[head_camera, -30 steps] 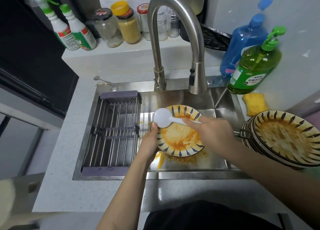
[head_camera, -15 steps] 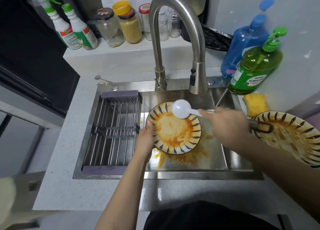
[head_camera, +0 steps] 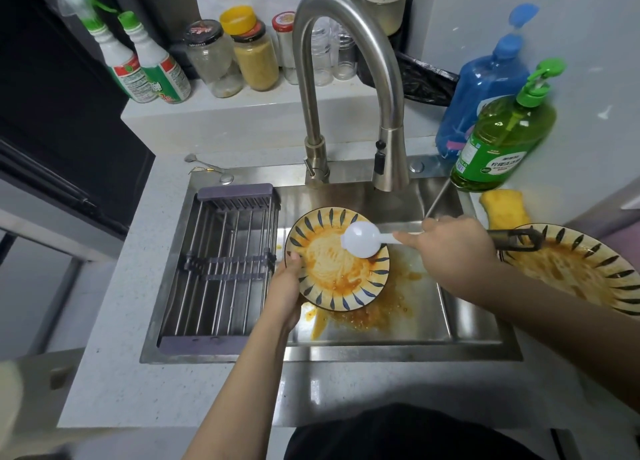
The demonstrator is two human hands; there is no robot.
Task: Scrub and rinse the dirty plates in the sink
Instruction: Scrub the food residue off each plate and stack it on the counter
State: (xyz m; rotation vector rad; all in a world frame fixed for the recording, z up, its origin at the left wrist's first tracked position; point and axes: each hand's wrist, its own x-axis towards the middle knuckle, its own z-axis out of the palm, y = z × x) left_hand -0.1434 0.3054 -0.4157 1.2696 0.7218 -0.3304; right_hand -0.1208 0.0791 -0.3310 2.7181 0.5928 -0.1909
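At the upper left of the frame we see two spray bottles [head_camera: 145, 68] standing on a white ledge [head_camera: 221, 113], and beside them several jars [head_camera: 235, 54]. Below, in the left part of the steel sink [head_camera: 478, 321], a metal drying rack [head_camera: 221, 265] lies across the basin. Our left hand [head_camera: 285, 291] grips the lower left rim of a dirty plate [head_camera: 337, 260] with blue stripes on a yellow border, the thumb on the upper face; the plate is held tilted over the middle of the sink and is smeared with orange sauce. More orange sauce [head_camera: 374, 310] lies on the sink floor just under and to the right of it. A curved steel faucet [head_camera: 346, 79] rises above the plate at the top centre. Our right hand [head_camera: 453, 248] holds the handle of a white plastic spoon [head_camera: 363, 240], fingers curled around it, and the bowl of the spoon is over the right part of the plate. At the right of the frame another dirty plate [head_camera: 581, 269] with the same pattern rests on the counter, near a yellow sponge [head_camera: 505, 207], a green soap bottle [head_camera: 502, 141] and a blue bottle [head_camera: 481, 89].
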